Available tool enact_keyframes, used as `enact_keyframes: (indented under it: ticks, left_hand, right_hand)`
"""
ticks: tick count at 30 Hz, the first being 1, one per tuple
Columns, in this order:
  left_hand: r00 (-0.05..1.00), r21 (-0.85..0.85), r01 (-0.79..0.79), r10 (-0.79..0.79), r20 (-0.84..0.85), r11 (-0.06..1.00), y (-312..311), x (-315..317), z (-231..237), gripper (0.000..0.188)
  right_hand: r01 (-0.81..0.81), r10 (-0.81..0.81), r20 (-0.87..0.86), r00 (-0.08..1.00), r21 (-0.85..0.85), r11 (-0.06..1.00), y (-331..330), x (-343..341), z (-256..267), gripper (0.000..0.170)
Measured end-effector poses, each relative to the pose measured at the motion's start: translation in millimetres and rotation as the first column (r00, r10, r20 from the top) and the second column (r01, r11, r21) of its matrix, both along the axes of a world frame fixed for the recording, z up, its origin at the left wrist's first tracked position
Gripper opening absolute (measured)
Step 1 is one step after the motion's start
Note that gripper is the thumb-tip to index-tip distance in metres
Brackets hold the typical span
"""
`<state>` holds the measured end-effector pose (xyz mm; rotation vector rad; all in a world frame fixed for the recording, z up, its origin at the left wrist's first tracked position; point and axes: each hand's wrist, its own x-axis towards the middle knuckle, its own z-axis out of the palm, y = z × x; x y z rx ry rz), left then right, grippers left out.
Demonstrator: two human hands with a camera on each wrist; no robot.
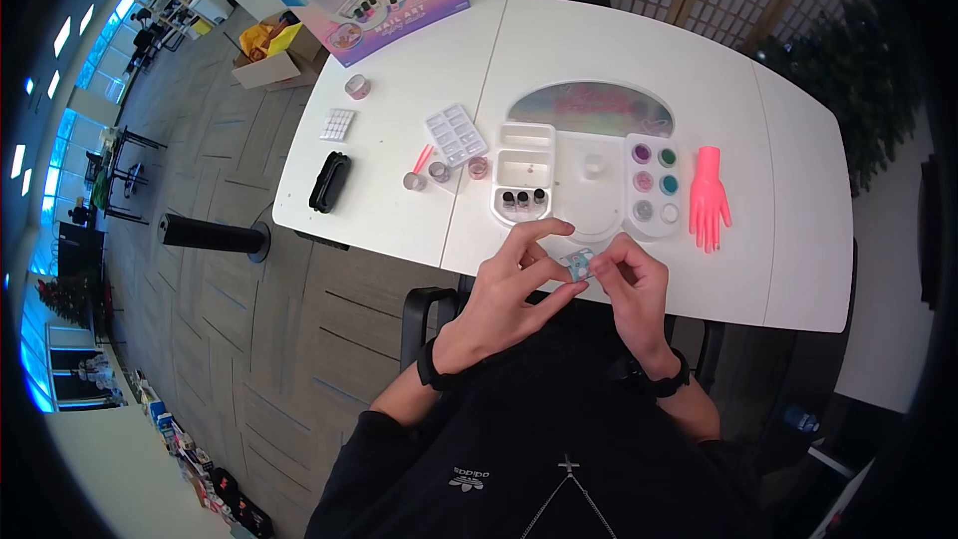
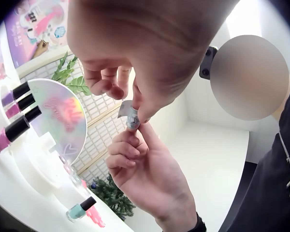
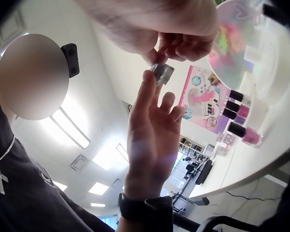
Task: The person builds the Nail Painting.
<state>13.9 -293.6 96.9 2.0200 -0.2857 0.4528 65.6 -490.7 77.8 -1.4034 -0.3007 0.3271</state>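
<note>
Over the near edge of the desk point(image 1: 778, 269), both of mine are on one small bluish packet point(image 1: 578, 264). Left hand point(image 1: 509, 289): thumb and finger pinching one side of it. Right hand point(image 1: 636, 289): fingertips pinching the other side. Packet sits between the two, off the desk; any print on it is too small to read.

Readable text: the retail box point(image 1: 374, 0), far left of the desk, says "NAIL ART", with a smaller script line under it I can't make out. Stylized title up top starts "Gem", rest unclear. My black top point(image 1: 399, 469) says "adidas" under its trefoil logo, upside down in the head view. Mirror-like arch point(image 1: 534, 108) at the back of the white station point(image 1: 584, 205) has pink script, not legible, plus a heart outline.

Station: three black-capped polish bottles point(image 1: 523, 201) in the left tray, six pots point(image 1: 643, 181) in the right panel. Pink model hand point(image 1: 710, 195) lies right of it. Left side: compartment palette point(image 1: 456, 135), loose glitter pots point(image 1: 439, 172), black case point(image 1: 329, 182). Left wrist view also shows a teal bottle point(image 2: 77, 211), black cap.
</note>
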Motion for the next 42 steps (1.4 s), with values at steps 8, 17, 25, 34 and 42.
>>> enact_keyframes:
  ticks: [8,17,25,34,42]
  left_hand:
    - [0.999,-0.014,-0.014,0.014,0.036,1.0,0,7,-4,0.014]
    - [0.969,-0.19,-0.095,0.047,-0.244,0.977,9,8,0,0.015]
    - [0.855,-0.468,-0.182,-0.096,-0.509,0.865,11,6,-6,0.017]
    - [0.893,-0.459,-0.148,-0.081,-0.442,0.876,3,7,-3,0.021]
    - [0.926,-0.291,-0.052,-0.063,-0.373,0.955,18,6,15,0.008]
  right_hand:
    - [-0.036,0.036,-0.028,0.999,0.021,0.999,-5,3,-2,0.015]
    - [-0.179,0.179,0.012,0.984,0.026,0.983,-2,9,11,0.019]
    - [-0.135,0.162,0.211,0.964,-0.137,0.981,1,11,12,0.029]
    - [0.023,0.002,0.219,0.976,-0.109,0.994,5,8,3,0.01]
    - [0.059,-0.011,0.324,0.946,-0.138,0.989,9,10,3,0.011]
